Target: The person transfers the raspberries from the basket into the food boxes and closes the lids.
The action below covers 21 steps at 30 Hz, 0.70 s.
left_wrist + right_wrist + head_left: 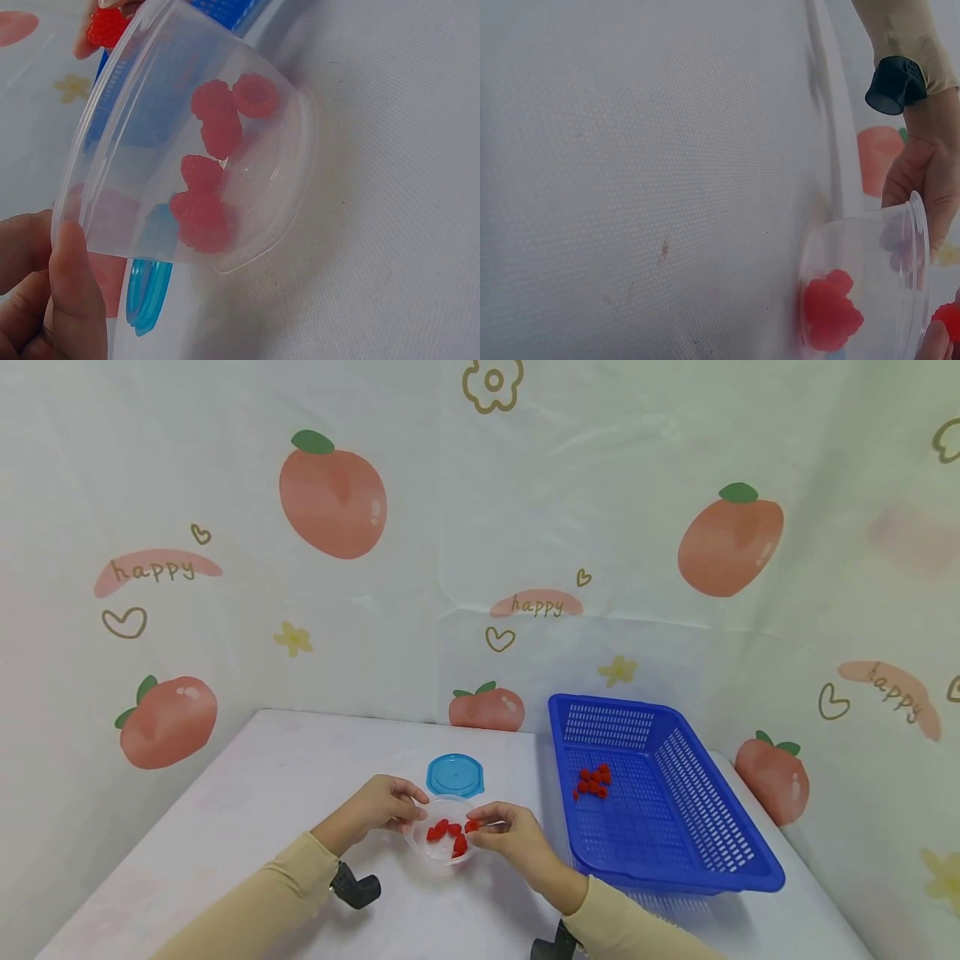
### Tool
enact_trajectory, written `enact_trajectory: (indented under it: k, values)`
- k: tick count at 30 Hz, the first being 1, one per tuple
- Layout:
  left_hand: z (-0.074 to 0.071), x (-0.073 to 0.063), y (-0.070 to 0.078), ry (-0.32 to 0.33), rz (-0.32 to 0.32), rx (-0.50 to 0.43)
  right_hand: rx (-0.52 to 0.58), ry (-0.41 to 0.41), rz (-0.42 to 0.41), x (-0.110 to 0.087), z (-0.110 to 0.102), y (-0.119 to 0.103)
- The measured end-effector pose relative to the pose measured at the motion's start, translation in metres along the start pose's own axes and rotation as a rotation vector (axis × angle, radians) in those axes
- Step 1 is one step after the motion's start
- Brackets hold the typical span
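Observation:
A clear plastic tub [442, 857] stands on the white table with several red raspberries [204, 225] inside. My left hand [381, 810] grips its rim on the left, thumb on the near side of the wall in the left wrist view. At the opposite rim my right hand [513, 843] pinches one raspberry [107, 28] between thumb and fingertips, level with the tub's top edge. In the right wrist view that held raspberry [948, 319] shows at the lower right corner, partly hidden by the fingers.
Just behind the tub lies a round blue lid [455, 775]. To the right sits a large blue plastic basket [675, 827] with a small group of raspberries [594, 782] at its left side. A printed fabric backdrop [405, 652] rises behind the table [300, 752].

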<state>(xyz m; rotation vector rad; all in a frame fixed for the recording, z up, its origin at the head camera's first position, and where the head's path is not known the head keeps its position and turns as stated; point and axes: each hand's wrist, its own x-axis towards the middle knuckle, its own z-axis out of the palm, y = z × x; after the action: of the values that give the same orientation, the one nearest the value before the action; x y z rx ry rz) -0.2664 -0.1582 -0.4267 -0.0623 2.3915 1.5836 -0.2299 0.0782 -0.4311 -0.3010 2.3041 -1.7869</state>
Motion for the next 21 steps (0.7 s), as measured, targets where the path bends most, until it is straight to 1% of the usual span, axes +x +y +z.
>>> enact_trajectory:
  k: [12, 21]
  values:
    - [-0.0003, 0.0007, 0.0002, 0.004, -0.001, 0.004, 0.004, 0.000, -0.005, -0.0006, 0.0008, -0.0016]
    - [0.0005, -0.0013, 0.0017, 0.010, -0.009, 0.014, 0.008, 0.004, -0.012, -0.0011, 0.0014, -0.0018]
